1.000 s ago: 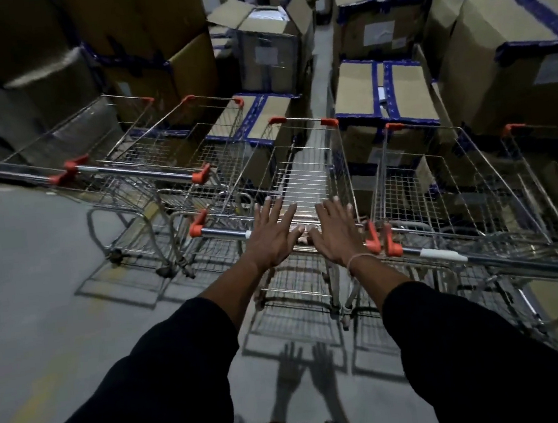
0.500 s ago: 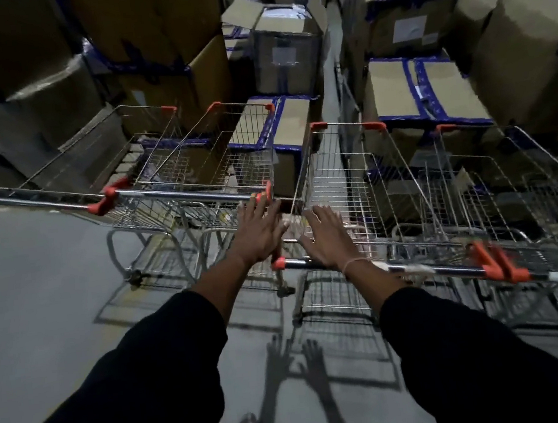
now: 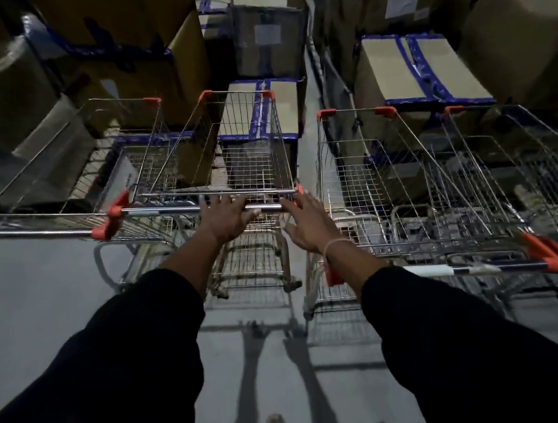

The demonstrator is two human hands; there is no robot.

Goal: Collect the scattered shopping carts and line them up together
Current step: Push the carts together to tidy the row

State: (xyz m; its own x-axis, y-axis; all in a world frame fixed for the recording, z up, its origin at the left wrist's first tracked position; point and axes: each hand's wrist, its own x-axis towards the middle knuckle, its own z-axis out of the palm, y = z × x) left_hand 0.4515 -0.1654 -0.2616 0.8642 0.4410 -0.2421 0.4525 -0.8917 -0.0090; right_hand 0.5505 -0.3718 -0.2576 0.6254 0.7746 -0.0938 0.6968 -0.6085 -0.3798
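Two hands at middle cart's handle.
Left hand rests flat, fingers straight; right hand apparently hovering, fingers spread.

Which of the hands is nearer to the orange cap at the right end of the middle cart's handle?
Right. The right hand reaches the handle's right end, its fingertips beside the orange cap. The left hand rests on the handle bar farther left.

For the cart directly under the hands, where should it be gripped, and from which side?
Grip the middle cart by its horizontal handle bar, coming from the near, handle end. The bar runs crosswise between orange end caps, leaving room for the left hand and right hand side by side.
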